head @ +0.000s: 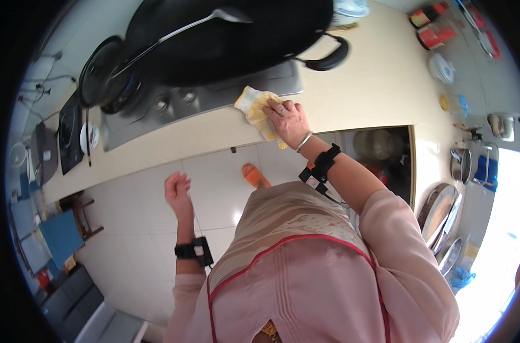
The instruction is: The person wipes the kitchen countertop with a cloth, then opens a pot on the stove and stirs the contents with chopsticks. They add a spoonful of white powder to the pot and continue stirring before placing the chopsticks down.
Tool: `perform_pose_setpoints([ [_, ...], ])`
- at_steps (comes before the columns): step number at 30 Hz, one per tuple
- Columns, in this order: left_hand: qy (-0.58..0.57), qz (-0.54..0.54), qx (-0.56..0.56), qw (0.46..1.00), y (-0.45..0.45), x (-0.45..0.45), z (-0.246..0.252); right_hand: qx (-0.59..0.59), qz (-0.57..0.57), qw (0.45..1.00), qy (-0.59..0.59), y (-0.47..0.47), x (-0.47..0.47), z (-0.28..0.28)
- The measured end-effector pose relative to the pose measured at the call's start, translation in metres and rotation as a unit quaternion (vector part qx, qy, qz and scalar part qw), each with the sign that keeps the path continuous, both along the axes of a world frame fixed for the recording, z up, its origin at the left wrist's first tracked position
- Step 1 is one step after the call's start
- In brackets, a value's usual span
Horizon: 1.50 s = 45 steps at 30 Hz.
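Note:
My right hand grips a yellow and white knitted work glove at the front edge of the cream countertop. Part of the glove lies on the counter, and its lower end hangs over the edge. Just beyond it is the steel gas stove, bearing a large black wok with a black side handle. A metal spatula with a dark handle rests across the wok. My left hand hangs over the floor in front of the counter, empty, its fingers loosely bent and slightly blurred.
A glass lid stands left of the wok, near a white dish and a black induction plate. At right are bottles, a lidded pot and a round chopping board. Below the counter gapes a cabinet opening.

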<state>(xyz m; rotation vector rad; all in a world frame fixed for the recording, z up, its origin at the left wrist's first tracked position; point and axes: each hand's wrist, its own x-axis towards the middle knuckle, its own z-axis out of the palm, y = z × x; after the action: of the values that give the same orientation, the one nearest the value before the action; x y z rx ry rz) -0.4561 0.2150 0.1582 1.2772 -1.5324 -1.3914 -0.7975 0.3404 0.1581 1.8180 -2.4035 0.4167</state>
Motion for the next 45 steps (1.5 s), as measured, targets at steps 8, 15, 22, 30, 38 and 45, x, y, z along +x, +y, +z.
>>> perform_pose_setpoints([
  [8, -0.086, 0.075, 0.049, 0.992, 0.105, -0.016, -0.010, -0.001, -0.207, 0.977, 0.059, 0.137, -0.172, -0.012],
  [15, -0.100, -0.060, 0.065, 0.991, 0.198, -0.094, -0.011, 0.034, -0.390, 0.917, 0.079, 0.285, -0.294, -0.007],
  [22, -0.141, -0.177, 0.064, 0.972, 0.212, -0.153, -0.024, 0.080, -0.479, 0.871, 0.080, 0.407, -0.264, -0.006],
  [30, -0.164, -0.369, 0.075, 0.912, 0.195, -0.224, -0.043, 0.025, -0.525, 0.850, 0.042, 0.491, -0.135, 0.006],
  [38, -0.197, -0.537, 0.049, 0.819, 0.196, -0.285, -0.058, 0.033, -0.603, 0.797, -0.017, 0.540, -0.028, 0.021],
  [45, -0.207, -0.588, 0.043, 0.780, 0.196, -0.309, -0.066, 0.077, -0.617, 0.781, 0.058, 0.621, 0.084, -0.001],
])
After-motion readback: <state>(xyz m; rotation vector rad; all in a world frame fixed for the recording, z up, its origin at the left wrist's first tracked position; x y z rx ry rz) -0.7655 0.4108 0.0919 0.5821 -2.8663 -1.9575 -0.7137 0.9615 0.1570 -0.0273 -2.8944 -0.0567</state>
